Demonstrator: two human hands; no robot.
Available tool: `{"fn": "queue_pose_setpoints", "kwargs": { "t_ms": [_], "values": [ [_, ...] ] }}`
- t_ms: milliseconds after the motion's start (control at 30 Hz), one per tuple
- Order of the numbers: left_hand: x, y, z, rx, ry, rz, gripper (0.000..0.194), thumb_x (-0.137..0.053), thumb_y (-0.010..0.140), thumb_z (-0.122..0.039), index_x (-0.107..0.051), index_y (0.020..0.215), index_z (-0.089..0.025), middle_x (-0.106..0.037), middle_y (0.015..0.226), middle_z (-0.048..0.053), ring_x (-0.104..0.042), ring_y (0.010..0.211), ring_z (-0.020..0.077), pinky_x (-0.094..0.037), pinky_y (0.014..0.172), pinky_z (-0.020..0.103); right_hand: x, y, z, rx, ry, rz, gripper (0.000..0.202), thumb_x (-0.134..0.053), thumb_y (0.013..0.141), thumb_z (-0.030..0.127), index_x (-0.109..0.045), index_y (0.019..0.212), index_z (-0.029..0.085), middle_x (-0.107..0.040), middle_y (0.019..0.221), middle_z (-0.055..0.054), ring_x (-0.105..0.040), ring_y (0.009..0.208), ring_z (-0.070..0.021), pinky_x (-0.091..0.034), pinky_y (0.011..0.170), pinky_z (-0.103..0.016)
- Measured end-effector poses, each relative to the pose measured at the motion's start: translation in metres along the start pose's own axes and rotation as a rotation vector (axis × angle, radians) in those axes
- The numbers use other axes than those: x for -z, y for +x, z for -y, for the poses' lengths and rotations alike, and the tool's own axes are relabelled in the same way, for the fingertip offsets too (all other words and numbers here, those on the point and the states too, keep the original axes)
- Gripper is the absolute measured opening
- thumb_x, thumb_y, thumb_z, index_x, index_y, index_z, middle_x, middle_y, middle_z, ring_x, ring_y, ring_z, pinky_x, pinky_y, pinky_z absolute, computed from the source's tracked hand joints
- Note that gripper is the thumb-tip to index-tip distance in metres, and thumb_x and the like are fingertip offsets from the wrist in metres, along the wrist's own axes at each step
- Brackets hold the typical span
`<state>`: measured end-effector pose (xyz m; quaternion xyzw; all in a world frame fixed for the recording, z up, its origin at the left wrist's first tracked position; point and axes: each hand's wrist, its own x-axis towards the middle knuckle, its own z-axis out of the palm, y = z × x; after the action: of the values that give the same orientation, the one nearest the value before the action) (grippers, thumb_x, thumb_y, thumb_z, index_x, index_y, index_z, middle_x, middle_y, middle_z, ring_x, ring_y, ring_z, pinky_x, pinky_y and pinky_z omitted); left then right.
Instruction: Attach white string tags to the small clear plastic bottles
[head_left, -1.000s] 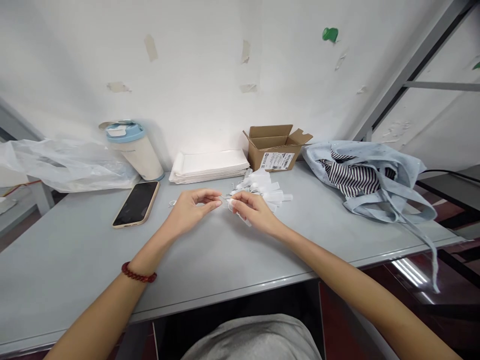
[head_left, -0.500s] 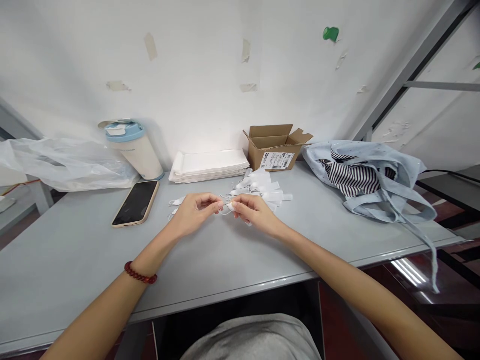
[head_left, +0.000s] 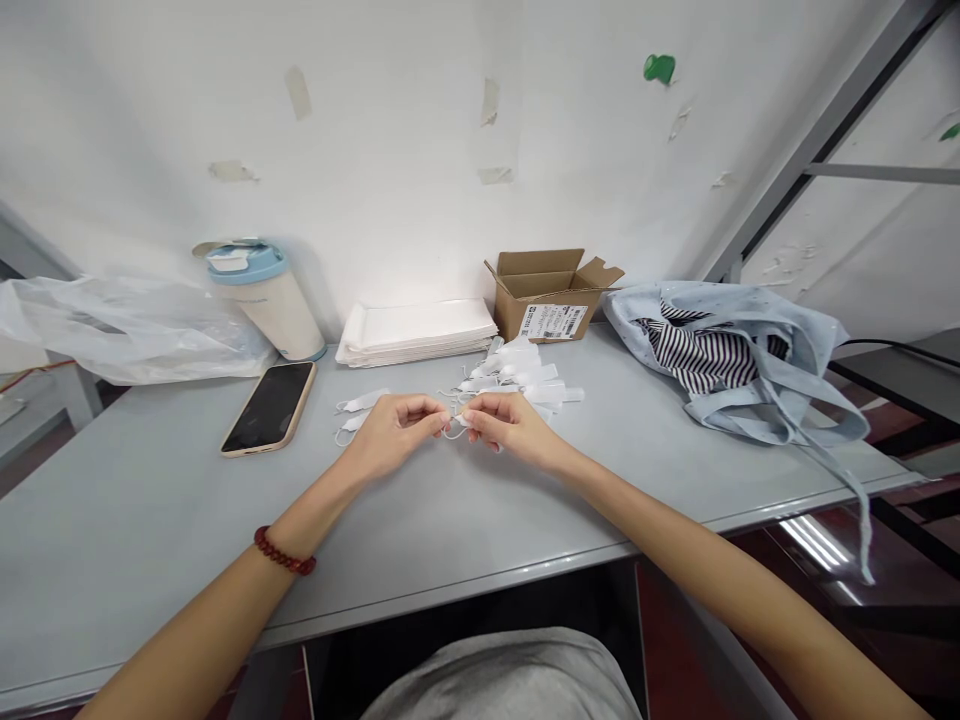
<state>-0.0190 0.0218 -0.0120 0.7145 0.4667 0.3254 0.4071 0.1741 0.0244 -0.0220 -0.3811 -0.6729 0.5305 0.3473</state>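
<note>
My left hand point(head_left: 396, 435) and my right hand point(head_left: 516, 430) meet fingertip to fingertip over the middle of the table. Between the right thumb and forefinger is the end of a small white tag-like piece point(head_left: 461, 421); most of it is hidden by the hand. A thin white cord point(head_left: 452, 436) loops from it, and the left thumb and forefinger pinch this cord. Behind the right hand lies a pile of similar white pieces point(head_left: 525, 368) with cord loops. Two more pieces with loops point(head_left: 366, 401) rest beside the left hand, one partly covered by it.
A stack of white trays or sheets point(head_left: 420, 328) and an open cardboard box point(head_left: 551, 298) stand against the wall. To the left are a phone point(head_left: 270, 408), a tumbler point(head_left: 271, 300) and a plastic bag point(head_left: 135, 330). A blue cloth bag point(head_left: 720, 345) lies right, its strap over the table edge point(head_left: 525, 577).
Both hands have stayed almost in place, still closed at the fingertips. The cord loop now shows more clearly below the fingers. The whole view has shifted slightly.
</note>
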Motion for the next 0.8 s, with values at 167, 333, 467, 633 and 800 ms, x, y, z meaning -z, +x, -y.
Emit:
{"fn": "queue_pose_setpoints", "kwargs": {
  "t_ms": [167, 333, 467, 633, 800],
  "values": [
    [-0.001, 0.000, -0.001, 0.004, 0.044, 0.001, 0.026, -0.057, 0.081, -0.039, -0.067, 0.072, -0.017, -0.068, 0.072, 0.002, -0.061, 0.072, 0.0169, -0.047, 0.068, 0.026, 0.000, 0.000, -0.002, -0.007, -0.011, 0.005, 0.023, -0.053, 0.083, 0.035, -0.062, 0.080, 0.014, -0.057, 0.065, 0.001, -0.040, 0.050, -0.0072, -0.033, 0.048, -0.022],
    [0.003, 0.000, -0.003, 0.010, 0.053, 0.056, 0.027, -0.055, 0.080, -0.039, -0.069, 0.075, -0.017, -0.069, 0.074, 0.003, -0.061, 0.073, 0.0179, -0.048, 0.069, 0.028, 0.000, 0.001, -0.001, 0.019, -0.064, 0.020, 0.024, -0.052, 0.085, 0.033, -0.064, 0.081, 0.013, -0.058, 0.066, 0.000, -0.042, 0.053, -0.0081, -0.035, 0.052, -0.023],
    [0.022, -0.001, -0.010, 0.011, 0.165, 0.180, 0.027, -0.055, 0.079, -0.040, -0.071, 0.073, -0.020, -0.066, 0.067, 0.001, -0.057, 0.064, 0.0159, -0.044, 0.058, 0.025, -0.003, 0.002, -0.004, 0.093, -0.117, 0.016, 0.023, -0.051, 0.087, 0.033, -0.063, 0.082, 0.014, -0.061, 0.074, -0.001, -0.053, 0.070, -0.0118, -0.040, 0.066, -0.025],
    [0.068, -0.006, -0.012, 0.188, 0.302, -0.067, 0.022, -0.062, 0.075, -0.039, -0.070, 0.068, -0.020, -0.064, 0.065, 0.000, -0.055, 0.065, 0.0154, -0.038, 0.054, 0.022, 0.001, 0.007, -0.011, 0.152, -0.204, -0.153, 0.024, -0.050, 0.088, 0.037, -0.060, 0.093, 0.015, -0.061, 0.084, -0.003, -0.052, 0.073, -0.0125, -0.040, 0.065, -0.025],
    [0.103, -0.010, 0.000, 0.332, 0.373, -0.134, 0.028, -0.062, 0.077, -0.037, -0.062, 0.059, -0.016, -0.054, 0.057, -0.002, -0.047, 0.062, 0.0114, -0.036, 0.059, 0.020, 0.010, 0.009, -0.010, 0.100, -0.407, -0.241, 0.012, -0.058, 0.083, 0.028, -0.058, 0.086, 0.016, -0.057, 0.067, 0.002, -0.047, 0.056, -0.0100, -0.036, 0.057, -0.024]
  ]
}}
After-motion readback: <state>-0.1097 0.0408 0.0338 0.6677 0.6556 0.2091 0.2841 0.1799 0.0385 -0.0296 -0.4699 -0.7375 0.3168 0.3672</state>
